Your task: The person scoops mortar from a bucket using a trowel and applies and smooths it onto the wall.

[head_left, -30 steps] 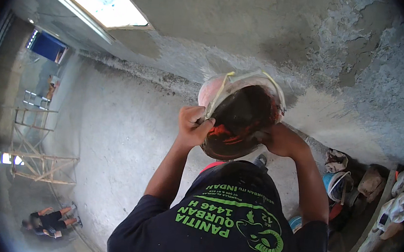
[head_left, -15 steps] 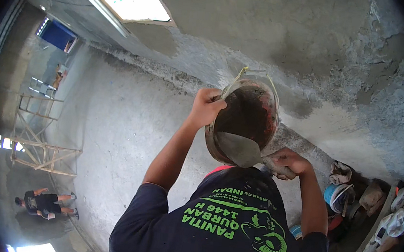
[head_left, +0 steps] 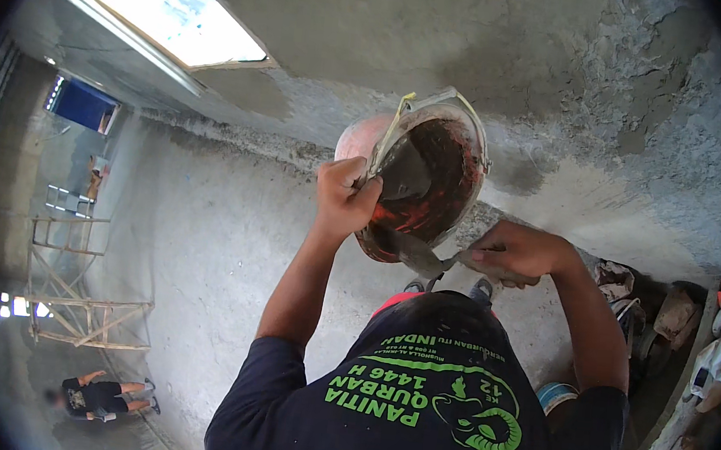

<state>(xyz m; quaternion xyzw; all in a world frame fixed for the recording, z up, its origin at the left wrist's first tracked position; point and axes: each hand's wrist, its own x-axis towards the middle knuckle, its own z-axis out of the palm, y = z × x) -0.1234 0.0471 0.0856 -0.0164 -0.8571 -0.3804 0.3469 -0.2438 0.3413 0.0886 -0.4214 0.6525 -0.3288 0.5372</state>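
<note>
A mortar-smeared bucket with a wire handle is tilted in front of me, near the plastered wall. My left hand is closed on its rim at the left side. Grey mortar clings inside, and reddish-orange streaks show on the inner wall. In my right hand, fingers wrapped round its handle, is a trowel. Its mortar-coated blade lies at the bucket's near lower rim, seen at a slant. Whether the blade touches the rim I cannot tell.
Rough grey wall rises ahead, with a bright window opening at upper left. Wooden scaffolding stands at left, near another person. Sacks lie at right; a pail is by my right elbow.
The bucket has shifted up and left and tipped, showing more of its outer side and reddish interior. The trowel blade has turned from broad-on to slanted and moved left; my right hand rose slightly.
</note>
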